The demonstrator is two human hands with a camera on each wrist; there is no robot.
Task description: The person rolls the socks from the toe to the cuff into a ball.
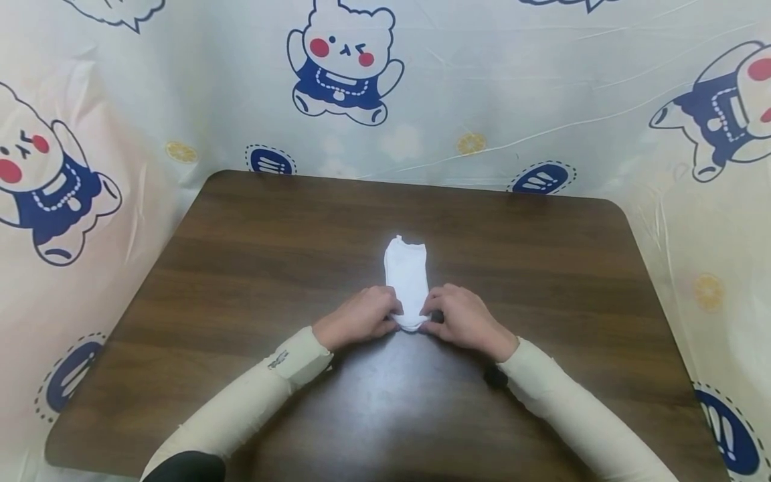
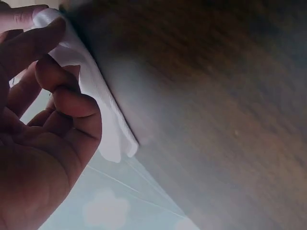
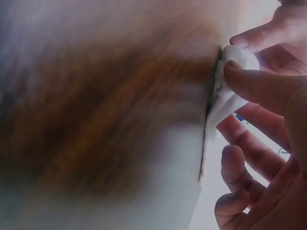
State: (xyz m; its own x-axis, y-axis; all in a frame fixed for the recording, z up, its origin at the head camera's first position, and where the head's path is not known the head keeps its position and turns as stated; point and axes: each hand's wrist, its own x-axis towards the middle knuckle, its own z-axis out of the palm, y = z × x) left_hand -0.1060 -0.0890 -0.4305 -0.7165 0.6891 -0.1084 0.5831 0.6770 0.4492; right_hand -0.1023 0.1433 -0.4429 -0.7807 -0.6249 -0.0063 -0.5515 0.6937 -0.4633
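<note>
The left hand (image 1: 360, 317) pinched the near-left corner of a white ankle sock (image 1: 407, 278), its fingers (image 2: 57, 76) curled onto the fabric. The sock lay flat at the middle of the dark wooden worktop (image 1: 241, 268), toe end toward the person. Right of the sock, the right hand (image 1: 464, 320) pinched the opposite near corner, seemingly keeping that end taut and even.

A dark wooden table (image 1: 253, 268) carries a white sock (image 1: 407, 274) lying flat at its middle.
</note>
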